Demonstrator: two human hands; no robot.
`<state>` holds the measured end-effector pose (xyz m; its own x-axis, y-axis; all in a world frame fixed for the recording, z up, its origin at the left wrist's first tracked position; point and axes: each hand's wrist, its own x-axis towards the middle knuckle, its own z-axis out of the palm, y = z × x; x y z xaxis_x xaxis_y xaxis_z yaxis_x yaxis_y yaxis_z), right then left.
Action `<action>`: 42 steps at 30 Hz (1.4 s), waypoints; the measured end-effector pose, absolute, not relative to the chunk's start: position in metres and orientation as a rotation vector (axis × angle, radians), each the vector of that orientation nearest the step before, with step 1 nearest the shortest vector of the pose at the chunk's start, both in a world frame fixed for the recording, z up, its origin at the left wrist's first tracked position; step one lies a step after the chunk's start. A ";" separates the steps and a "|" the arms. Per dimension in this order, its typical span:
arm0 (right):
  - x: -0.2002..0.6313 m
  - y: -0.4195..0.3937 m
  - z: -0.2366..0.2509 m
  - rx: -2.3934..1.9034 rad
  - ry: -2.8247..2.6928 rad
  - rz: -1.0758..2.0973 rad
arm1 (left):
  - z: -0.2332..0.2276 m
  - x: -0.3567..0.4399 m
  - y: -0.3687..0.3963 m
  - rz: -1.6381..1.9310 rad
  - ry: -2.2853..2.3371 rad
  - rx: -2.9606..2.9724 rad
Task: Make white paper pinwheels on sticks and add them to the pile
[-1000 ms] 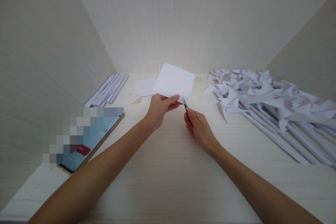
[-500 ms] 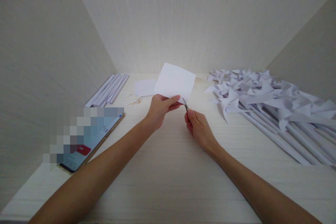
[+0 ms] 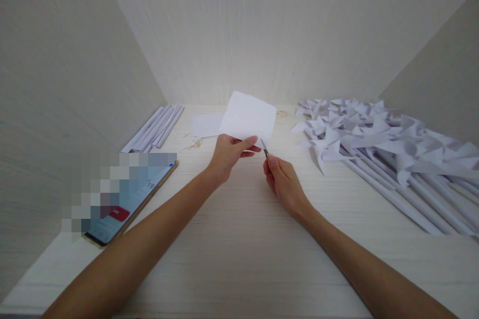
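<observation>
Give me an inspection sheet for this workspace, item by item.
Surface: pale wood-grain table, well lit at the back.
Job's things: white paper sheet held up off the table; small scissors with the blades at its lower edge.
Clutter: pile of paper pinwheels on the right; bundle of rolled paper sticks at back left; a flat sheet behind the held one; small wooden bits near it; phone on the left, screen lit.
Hands: left hand pinches the paper's lower edge; right hand grips the scissors.
Cables: nothing seen.
Surroundings: plain pale walls on three sides; no other person in view.
</observation>
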<state>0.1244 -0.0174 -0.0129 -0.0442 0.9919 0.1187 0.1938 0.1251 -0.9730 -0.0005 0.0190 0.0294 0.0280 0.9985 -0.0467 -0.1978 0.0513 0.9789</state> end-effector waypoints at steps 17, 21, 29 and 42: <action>0.125 -0.018 -0.011 -1.215 -1.430 1.048 | 0.027 0.004 0.015 1.190 1.043 1.001; 0.124 -0.018 -0.011 -1.212 -1.431 1.049 | 0.026 0.005 0.015 1.184 1.051 0.997; 0.124 -0.018 -0.010 -1.214 -1.456 1.046 | 0.026 0.004 0.014 1.178 1.059 0.987; 0.124 -0.018 -0.010 -1.264 -1.490 0.948 | 0.024 0.005 0.014 1.194 1.047 0.969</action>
